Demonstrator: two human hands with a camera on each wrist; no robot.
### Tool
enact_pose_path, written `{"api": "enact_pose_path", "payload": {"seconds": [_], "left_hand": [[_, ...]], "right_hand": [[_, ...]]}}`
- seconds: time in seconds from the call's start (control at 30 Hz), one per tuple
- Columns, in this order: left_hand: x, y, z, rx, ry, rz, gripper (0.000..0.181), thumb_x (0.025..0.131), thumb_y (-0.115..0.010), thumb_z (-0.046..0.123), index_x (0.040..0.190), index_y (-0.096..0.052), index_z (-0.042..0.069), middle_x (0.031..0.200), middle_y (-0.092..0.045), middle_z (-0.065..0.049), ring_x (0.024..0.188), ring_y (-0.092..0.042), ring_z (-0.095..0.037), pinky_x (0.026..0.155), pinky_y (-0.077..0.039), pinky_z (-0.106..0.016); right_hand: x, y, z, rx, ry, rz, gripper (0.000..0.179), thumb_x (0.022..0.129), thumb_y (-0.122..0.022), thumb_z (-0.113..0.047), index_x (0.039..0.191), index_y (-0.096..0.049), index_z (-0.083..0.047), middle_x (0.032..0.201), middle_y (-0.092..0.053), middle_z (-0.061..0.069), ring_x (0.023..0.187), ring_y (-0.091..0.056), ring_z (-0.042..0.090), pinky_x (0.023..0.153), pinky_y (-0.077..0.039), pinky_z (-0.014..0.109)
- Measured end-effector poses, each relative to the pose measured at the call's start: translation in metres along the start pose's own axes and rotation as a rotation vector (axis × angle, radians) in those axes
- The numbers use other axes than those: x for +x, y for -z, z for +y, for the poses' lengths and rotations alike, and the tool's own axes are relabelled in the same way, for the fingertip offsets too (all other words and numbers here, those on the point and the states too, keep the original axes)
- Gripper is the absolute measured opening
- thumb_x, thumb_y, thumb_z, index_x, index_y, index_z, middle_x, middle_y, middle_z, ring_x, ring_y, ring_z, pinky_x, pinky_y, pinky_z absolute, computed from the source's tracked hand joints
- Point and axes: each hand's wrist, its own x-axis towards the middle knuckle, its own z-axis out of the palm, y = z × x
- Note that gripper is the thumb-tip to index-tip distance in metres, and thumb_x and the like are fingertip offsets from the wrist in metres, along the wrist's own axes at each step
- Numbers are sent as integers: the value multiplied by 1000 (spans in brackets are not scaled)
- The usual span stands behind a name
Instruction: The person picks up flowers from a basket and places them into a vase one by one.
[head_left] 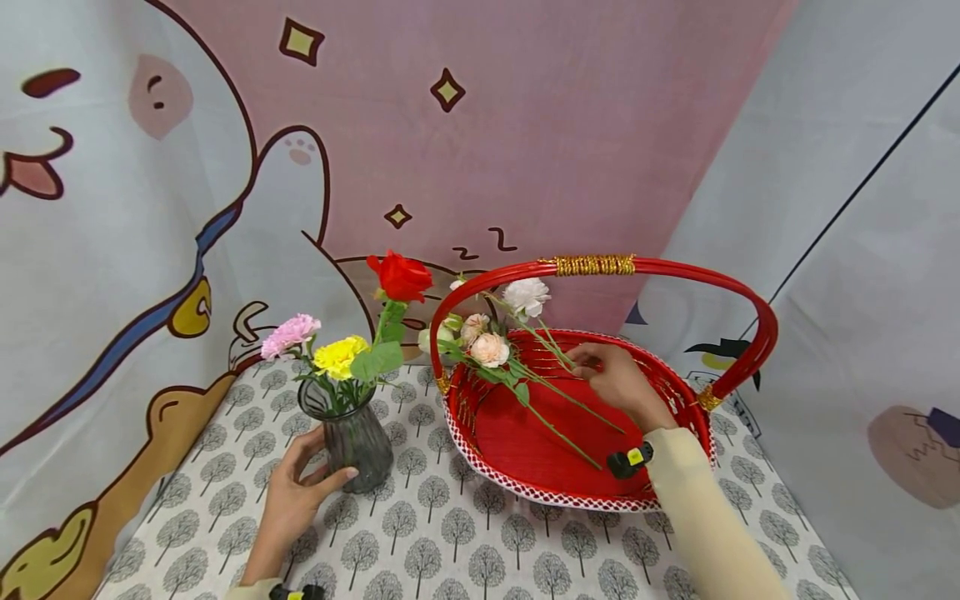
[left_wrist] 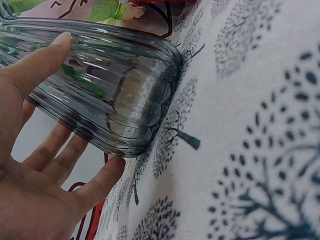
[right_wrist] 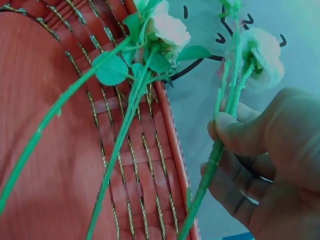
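My left hand (head_left: 296, 492) holds the lower part of a grey ribbed glass vase (head_left: 358, 446), thumb on one side and fingers on the other. The vase stands upright on the table. In it are a red rose (head_left: 403, 277), a yellow carnation (head_left: 341, 357) and a pink carnation (head_left: 291, 334). Over the red basket (head_left: 517, 479), my right hand (head_left: 617, 379) pinches the green stem (right_wrist: 204, 182) of a white flower (right_wrist: 267, 57) between thumb and fingers. Peach roses (head_left: 489, 350) on long stems lie in the basket, their heads toward its left rim.
A tall red handle (head_left: 596, 266) with gold wrapping arches over the basket. The table is covered by a tree-print cloth (head_left: 420, 533). Close behind it hangs a pink and white cartoon curtain (head_left: 570, 142), with a pale curtain (head_left: 862, 275) at the right.
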Motion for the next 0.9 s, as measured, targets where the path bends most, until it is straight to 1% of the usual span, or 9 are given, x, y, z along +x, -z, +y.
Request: {"api": "enact_pose_path", "payload": {"seconds": [0.13,0.3,0.47,0.57,0.73,0.83,0.9], "left_hand": [[0,0,0,-4,-1,-1,79,82,-89,30,150,-49,21,158,-45,-1,123,-46,7,110,-56,-47],[0,0,0,-1,7,2,80,81,-89,30,150,-49,22,158,-45,-1,123,-46,8,110,-56,-47],[0,-1,0,-6,3,4,80,81,-90,28,149,-50,22,157,-46,0,123,-47,7,109,-57,-45],[0,-1,0,-3,4,6,80,81,-90,29,149,-50,22,157,-46,0,123,-47,7,109,-57,-45],[1,0,0,2,8,6,80,81,-89,31,150,-49,22,158,-45,-1,123,-46,8,110,-56,-46],[1,0,0,-1,9,3,80,81,-89,31,150,-49,22,158,-45,-1,124,-46,7,110,-56,-46],[1,0,0,0,9,3,80,81,-89,32,150,-49,21,158,-45,-1,124,-46,6,110,-56,-46]], "right_hand": [[-4,2,6,10,2,-21,21,102,-61,-6,121,-69,-6,111,-70,10,99,-63,28,77,-55,29],[-6,6,15,-20,63,-37,20,101,-64,-6,120,-70,-6,115,-70,12,99,-64,28,78,-56,31],[-10,9,21,-5,79,-62,18,99,-67,-6,116,-72,-10,114,-71,11,98,-64,25,76,-57,29],[-13,10,24,12,71,-71,17,97,-68,-7,113,-74,-14,113,-72,9,95,-63,25,75,-59,29],[-15,11,27,6,83,-87,17,97,-70,-10,112,-75,-15,112,-72,6,98,-64,22,81,-61,32],[-16,11,27,18,97,-101,16,97,-71,-10,112,-76,-13,110,-73,5,99,-64,22,84,-61,31],[-18,11,26,38,111,-108,14,96,-72,-11,109,-77,-15,109,-73,5,99,-65,23,83,-61,28]]}}
